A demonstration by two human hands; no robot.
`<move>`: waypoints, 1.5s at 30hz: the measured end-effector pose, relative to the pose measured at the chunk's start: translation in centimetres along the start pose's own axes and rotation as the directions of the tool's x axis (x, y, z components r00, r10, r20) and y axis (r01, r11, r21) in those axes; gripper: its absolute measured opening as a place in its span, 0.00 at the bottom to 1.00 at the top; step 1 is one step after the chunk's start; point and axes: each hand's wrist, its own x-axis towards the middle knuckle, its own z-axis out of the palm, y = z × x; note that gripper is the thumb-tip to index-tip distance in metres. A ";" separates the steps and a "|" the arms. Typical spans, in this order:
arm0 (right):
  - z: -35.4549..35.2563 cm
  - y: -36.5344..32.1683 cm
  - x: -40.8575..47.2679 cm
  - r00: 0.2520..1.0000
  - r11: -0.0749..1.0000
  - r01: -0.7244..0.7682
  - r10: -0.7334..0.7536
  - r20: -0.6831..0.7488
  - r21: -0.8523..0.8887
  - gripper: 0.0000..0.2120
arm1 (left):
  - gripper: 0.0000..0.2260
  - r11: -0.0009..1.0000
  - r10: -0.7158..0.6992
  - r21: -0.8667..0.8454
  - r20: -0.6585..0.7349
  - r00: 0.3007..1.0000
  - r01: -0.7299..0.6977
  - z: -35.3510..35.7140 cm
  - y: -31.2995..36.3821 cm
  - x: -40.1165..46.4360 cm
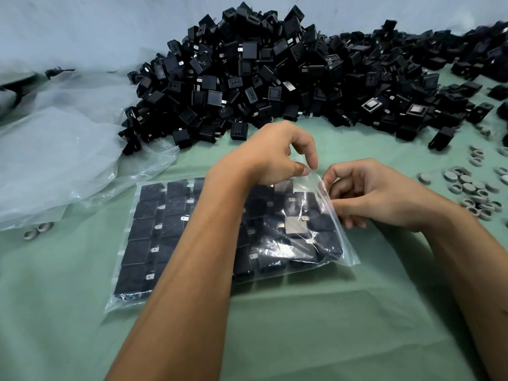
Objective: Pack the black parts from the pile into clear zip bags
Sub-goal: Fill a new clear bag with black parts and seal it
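A clear zip bag [154, 270] lies flat on the green table, filled with rows of black square parts with small metal tabs. Its mouth faces right. My left hand [275, 152] reaches across the bag and pinches the upper corner of the mouth between thumb and fingers. My right hand [376, 193] pinches the mouth edge just below, its fingers curled around the plastic. A large pile of loose black parts [275, 72] spreads across the back of the table, beyond both hands.
Crumpled clear plastic sheeting [55, 149] lies at the left. Several small grey rings [472, 191] are scattered at the right edge, and two more [37, 231] sit at the left. A pale wall [82, 28] stands behind the pile. Green table cover [316, 325] shows in front.
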 end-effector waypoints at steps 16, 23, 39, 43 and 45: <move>-0.1 -0.1 -0.2 0.997 0.996 -0.065 0.068 0.033 -0.068 0.08 | 0.11 0.957 -0.257 -0.108 0.120 0.959 0.270 -3.2 -4.8 -2.7; -0.6 0.2 -0.1 0.994 0.990 -0.105 0.108 0.021 -0.090 0.10 | 0.11 0.954 -0.265 -0.107 0.129 0.955 0.280 -3.2 -4.9 -2.6; 0.1 -1.9 5.4 0.828 0.940 0.057 -0.232 -0.510 -0.336 0.06 | 0.12 0.936 -0.274 -0.195 0.121 0.954 0.294 -3.2 -5.3 -3.1; 1.4 -5.8 11.5 0.884 0.864 0.106 -0.308 -0.351 -0.491 0.05 | 0.08 0.926 -0.293 -0.224 0.086 0.952 0.305 -3.6 -6.1 -3.7; 1.9 -6.8 14.9 0.948 0.726 0.079 -0.267 -0.174 -0.683 0.09 | 0.08 0.930 -0.295 -0.212 0.066 0.953 0.302 -3.6 -6.2 -3.7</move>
